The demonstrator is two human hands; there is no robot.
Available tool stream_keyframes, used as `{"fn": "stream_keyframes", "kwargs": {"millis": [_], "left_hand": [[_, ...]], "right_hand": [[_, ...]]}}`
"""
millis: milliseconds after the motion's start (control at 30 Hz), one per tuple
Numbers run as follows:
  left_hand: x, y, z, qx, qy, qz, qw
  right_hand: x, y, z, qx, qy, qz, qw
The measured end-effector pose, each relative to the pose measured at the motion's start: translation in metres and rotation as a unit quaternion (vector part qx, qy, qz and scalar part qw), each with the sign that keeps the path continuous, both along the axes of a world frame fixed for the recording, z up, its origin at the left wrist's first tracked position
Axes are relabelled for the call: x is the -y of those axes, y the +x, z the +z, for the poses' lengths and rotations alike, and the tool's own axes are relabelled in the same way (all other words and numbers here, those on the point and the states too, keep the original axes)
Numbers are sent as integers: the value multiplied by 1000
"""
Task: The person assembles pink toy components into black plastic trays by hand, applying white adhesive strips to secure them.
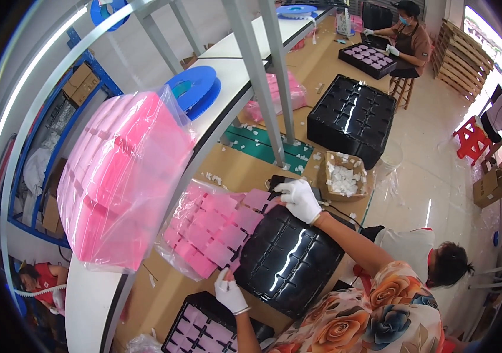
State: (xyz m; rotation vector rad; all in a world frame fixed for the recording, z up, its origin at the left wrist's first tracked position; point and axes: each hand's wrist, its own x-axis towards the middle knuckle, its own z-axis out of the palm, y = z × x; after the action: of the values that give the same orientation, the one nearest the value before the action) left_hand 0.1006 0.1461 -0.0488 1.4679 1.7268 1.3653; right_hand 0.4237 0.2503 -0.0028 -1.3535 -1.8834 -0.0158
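Observation:
Both my hands wear white gloves. My left hand (228, 292) is at the near corner of a pink moulded sheet (215, 226), its fingers closed on the edge. At the sheet's far corner my right hand (300, 200) bends its fingers over the edge, next to a small black object; its fingertips are partly hidden. The sheet has rows of square pads with dark slots between, and its left part lies over clear plastic film (174, 262). Right beside it, closest to my body, sits a glossy black moulded tray stack (289, 262).
A black tray with pink pads (201, 329) lies at the near left. Bagged pink trays (121, 182) and a blue reel (195, 88) rest on the shelf. Beyond my right hand stand a carton of white scraps (344, 176) and another black tray stack (351, 117). Other people work around.

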Motion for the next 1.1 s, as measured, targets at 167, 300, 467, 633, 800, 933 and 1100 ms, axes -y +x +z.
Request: {"fn": "stream_keyframes", "kwargs": {"millis": [167, 300, 467, 633, 800, 933, 1100], "left_hand": [[41, 25, 5, -119, 8, -49, 992], [69, 36, 9, -171, -15, -58, 983], [99, 40, 7, -199, -46, -110, 973], [123, 41, -5, -184, -51, -117, 974], [137, 45, 0, -259, -3, -154, 953], [143, 45, -5, -243, -15, -166, 956], [149, 45, -2, -285, -11, -187, 940]], "right_hand": [[64, 21, 0, 70, -37, -41, 996], [101, 34, -10, 90, -45, -66, 993], [137, 48, -13, 119, -60, -86, 987], [167, 53, -15, 128, -80, -89, 984], [187, 56, -20, 118, -84, -106, 984], [194, 57, -21, 129, -100, -103, 981], [197, 59, -26, 133, -114, -91, 980]]}}
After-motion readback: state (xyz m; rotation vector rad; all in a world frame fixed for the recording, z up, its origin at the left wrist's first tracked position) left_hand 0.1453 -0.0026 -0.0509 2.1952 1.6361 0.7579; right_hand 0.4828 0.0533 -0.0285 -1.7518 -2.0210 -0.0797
